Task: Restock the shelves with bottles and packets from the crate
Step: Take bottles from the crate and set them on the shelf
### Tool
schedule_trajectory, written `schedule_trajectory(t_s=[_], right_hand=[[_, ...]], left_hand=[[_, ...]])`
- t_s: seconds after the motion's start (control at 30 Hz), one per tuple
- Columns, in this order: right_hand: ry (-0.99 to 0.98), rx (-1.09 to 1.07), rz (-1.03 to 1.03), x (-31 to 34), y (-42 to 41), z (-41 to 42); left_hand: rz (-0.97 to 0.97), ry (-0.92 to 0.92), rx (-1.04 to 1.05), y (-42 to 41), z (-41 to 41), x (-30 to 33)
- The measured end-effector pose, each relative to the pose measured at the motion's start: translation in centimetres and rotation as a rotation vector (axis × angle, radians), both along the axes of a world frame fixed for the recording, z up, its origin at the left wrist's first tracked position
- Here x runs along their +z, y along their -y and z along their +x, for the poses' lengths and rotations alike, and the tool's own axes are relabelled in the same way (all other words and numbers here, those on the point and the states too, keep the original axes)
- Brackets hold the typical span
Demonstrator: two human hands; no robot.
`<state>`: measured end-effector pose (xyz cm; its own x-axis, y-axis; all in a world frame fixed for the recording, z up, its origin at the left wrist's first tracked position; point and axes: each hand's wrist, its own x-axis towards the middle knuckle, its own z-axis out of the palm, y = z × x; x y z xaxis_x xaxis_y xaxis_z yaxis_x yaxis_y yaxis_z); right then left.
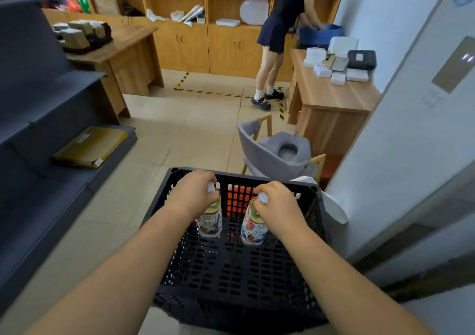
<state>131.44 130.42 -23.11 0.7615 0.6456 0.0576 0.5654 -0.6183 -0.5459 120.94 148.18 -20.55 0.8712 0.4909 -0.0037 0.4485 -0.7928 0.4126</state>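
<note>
Black perforated plastic forms the crate (pixel 239 270), a rigid lattice of slots with something orange-red showing through its far wall. Two bottles stand upright near that far wall, well apart from each other: the left bottle (pixel 211 219) and the right bottle (pixel 253 225), both clear plastic with pale liquid, white caps and glossy printed labels. The left hand (pixel 192 193) curls its fingers (pixel 205 177) round one neck; the right hand (pixel 279 203) pinches the other just under its cap. This looks like the pick-up step, both bottles gripped but not yet clear of the crate. Next comes a straight lift over the rim, then a turn toward the dark grey shelves (pixel 51 98) at left, whose boards look smooth and flat.
</note>
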Motion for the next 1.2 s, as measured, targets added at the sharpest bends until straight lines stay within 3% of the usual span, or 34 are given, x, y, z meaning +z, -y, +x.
schedule_trajectory(t_s=[0.7,1.2], right_hand=[[-0.112,0.013,-0.194,-16.2,-12.2,4.2],[-0.086,0.002,-0.230,-20.2,-16.0,4.4]], left_hand=[[-0.056,-0.196,-0.003,-10.2,6.9,-17.7],[-0.037,-0.149,-0.015,-11.6,8.5,-22.7]])
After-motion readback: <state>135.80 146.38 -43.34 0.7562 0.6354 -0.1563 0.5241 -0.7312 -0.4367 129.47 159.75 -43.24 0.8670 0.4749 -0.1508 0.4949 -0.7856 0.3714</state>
